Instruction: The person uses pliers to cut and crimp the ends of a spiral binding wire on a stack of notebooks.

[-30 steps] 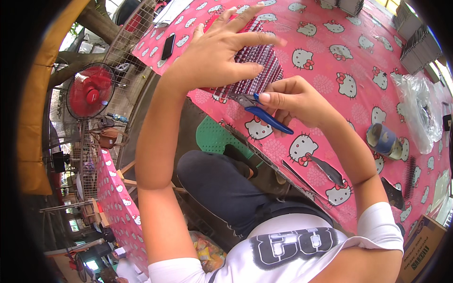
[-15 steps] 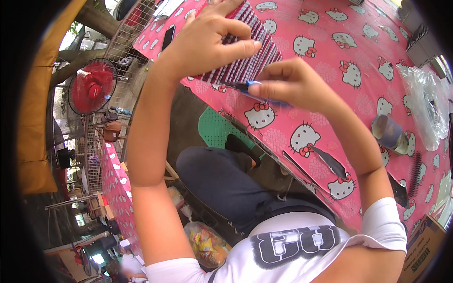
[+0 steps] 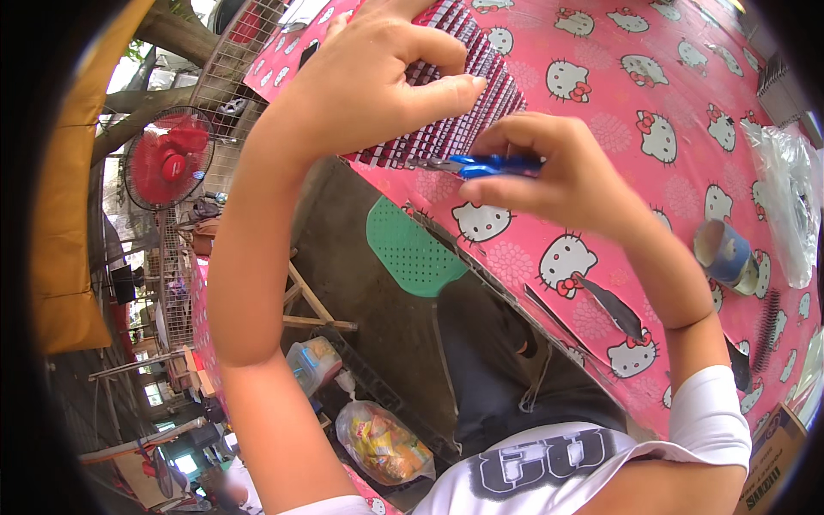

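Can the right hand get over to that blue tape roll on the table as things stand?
Probably yes. The tape roll stands in the open on the pink tablecloth, beside the right forearm, nothing between. But the right hand is gripping the blue-handled pliers, so it would have to set them down first.

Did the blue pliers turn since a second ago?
Yes. The pliers in the right hand now lie almost level along the comb strip's edge; before, their handles slanted down toward the cat faces on the pink tablecloth.
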Demonstrator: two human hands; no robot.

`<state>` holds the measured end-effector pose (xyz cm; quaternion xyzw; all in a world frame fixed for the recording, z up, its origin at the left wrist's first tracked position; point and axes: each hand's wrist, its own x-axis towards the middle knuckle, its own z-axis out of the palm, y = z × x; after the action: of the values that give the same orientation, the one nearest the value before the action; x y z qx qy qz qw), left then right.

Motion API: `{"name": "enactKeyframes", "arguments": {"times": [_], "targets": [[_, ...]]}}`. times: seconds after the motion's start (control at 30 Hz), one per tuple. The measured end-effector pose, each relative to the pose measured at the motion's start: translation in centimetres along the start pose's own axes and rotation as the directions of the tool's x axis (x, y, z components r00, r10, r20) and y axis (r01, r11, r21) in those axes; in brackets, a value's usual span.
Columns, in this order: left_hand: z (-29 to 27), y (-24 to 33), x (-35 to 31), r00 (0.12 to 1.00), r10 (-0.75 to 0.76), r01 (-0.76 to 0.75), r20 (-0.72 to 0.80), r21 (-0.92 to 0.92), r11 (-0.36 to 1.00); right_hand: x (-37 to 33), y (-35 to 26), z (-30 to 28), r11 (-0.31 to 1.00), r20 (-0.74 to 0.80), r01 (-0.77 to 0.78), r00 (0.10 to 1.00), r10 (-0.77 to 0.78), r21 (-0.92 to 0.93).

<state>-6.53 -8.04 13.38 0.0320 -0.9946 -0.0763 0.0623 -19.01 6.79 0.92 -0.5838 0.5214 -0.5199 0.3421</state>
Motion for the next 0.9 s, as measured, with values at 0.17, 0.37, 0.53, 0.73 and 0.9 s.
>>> {"name": "enactKeyframes", "arguments": {"times": [0.17, 0.37, 0.53, 0.73, 0.9], "targets": [[-0.5, 0.5, -0.1, 0.998, -0.03, 0.031, 0.055, -0.007, 0.999, 0.1, -0.8, -1.2, 0.816, 0.333, -0.46, 0.875, 0.35, 0.35], [-3.2, 1.2, 0.2, 0.961, 0.183, -0.212, 0.208, 0.128, 0.969, -2.9, 1.0, -0.2, 0.928, -0.125, 0.229, 0.953, -0.275, -0.295], [-1.9, 3.8, -0.4, 0.97, 0.128, -0.241, 0.207, 0.882, 0.405, -2.7, 1.6, -0.6, 0.81, -0.141, 0.301, 0.896, -0.421, -0.503], [-1.9, 6.0, -1.3, 0.94, -0.054, -0.16, 0.336, 0.577, 0.801, -2.2, 1.9, 0.3, 0.723, -0.21, 0.347, 0.803, -0.558, -0.597], [-1.5, 4.4, -1.1, 0.937, 0.066, -0.212, 0.343, 0.409, 0.888, -1.2, 1.9, 0.9, 0.702, -0.225, 0.363, 0.772, -0.595, -0.612]]}}
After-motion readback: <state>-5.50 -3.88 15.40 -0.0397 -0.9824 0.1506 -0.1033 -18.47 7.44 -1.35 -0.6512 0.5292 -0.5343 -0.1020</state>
